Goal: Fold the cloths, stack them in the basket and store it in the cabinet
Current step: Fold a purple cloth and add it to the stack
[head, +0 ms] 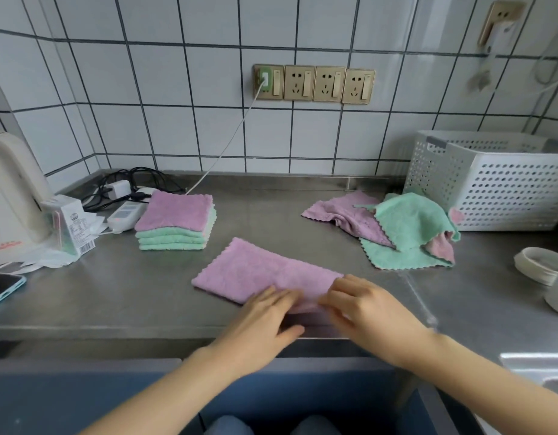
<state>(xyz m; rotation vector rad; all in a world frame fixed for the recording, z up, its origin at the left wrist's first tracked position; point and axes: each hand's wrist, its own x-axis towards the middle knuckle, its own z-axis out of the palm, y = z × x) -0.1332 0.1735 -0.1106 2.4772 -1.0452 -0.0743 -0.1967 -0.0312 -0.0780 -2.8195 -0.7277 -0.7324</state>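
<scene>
1. The pink cloth (258, 271) lies on the bench (145, 296) right in front of you, already doubled into a long strip that runs from far left to near right.
2. Both of your hands sit on its near end. The left hand (265, 318) lies flat with fingers nearly straight, pressing the cloth down. The right hand (362, 306) has its fingers bent onto the near right corner; blur hides whether it pinches the edge or only presses, so I cannot tell.
3. By my reading you are mid-fold on this cloth: one fold made, the second due.
4. The next move calls for lifting one short end, carrying it over to meet the other, matching the scalloped edges and smoothing flat.
5. The stack (175, 224) of folded cloths, pink on top of green ones, stands well to the left; the finished square likely goes there.
6. The loose pile (397, 227) of pink and green cloths waits on the right, touching or just beside the basket (497, 183).
7. The basket looks empty from here, so stacking and storing are not yet begun. No cabinet is clearly in view.
</scene>
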